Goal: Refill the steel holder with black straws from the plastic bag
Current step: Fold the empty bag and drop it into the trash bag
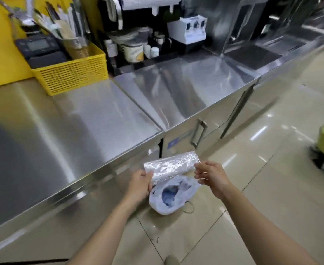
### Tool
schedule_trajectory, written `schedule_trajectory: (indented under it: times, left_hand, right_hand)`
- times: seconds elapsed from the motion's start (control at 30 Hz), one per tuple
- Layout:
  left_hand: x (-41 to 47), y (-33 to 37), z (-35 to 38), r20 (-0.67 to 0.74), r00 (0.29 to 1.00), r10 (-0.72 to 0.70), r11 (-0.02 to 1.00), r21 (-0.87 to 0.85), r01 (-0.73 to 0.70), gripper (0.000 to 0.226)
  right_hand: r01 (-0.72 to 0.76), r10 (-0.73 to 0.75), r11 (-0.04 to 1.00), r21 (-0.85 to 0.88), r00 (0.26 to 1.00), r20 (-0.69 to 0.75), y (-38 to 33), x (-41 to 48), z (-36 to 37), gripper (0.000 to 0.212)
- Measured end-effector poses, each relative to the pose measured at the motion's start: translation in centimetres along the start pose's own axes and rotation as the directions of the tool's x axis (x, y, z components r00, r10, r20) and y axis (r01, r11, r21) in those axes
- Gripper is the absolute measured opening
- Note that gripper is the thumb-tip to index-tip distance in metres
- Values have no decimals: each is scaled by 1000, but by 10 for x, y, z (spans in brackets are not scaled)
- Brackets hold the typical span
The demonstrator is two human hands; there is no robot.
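Both hands held a clear plastic bag (171, 166) in the air, off the counter edge.

Left hand (140, 185) gripped the bag's near end, fingers curled on it; right hand (210, 175) pinched its far end. Contents not discernible. Below the hands, a white bag (169, 197) lay open on the floor. Far up-left of the left hand, the steel holder (77, 45) stood in a yellow basket (71, 73) on the counter (80, 121).

Both forearms are bare to the frame's edge, no sleeves in view. The left hand (141, 183) and right hand (211, 175) look ungloved, though blur may hide a ring or band.
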State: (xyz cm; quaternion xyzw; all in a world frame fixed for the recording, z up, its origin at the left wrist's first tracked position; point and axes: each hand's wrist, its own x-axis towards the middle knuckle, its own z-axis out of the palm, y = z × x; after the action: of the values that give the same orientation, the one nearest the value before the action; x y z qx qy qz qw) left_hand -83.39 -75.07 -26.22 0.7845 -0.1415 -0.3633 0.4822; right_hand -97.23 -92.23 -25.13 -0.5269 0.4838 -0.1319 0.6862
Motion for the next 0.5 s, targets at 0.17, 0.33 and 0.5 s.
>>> schedule_trajectory:
  times: [0.17, 0.33, 0.5]
  left_hand:
    - [28, -21, 41, -24, 992, -124, 991, -55, 122, 30]
    - [79, -61, 78, 140, 945, -296, 934, -165, 317, 16]
    - [140, -126, 129, 58, 952, -302, 947, -96, 306, 30]
  right_hand:
    - [-154, 161, 977, 149, 987, -32, 23, 31, -19, 8]
    - [-199, 235, 961, 191, 954, -186, 71, 88, -36, 5]
    - [-232, 242, 970, 67, 932, -269, 154, 171, -39, 7]
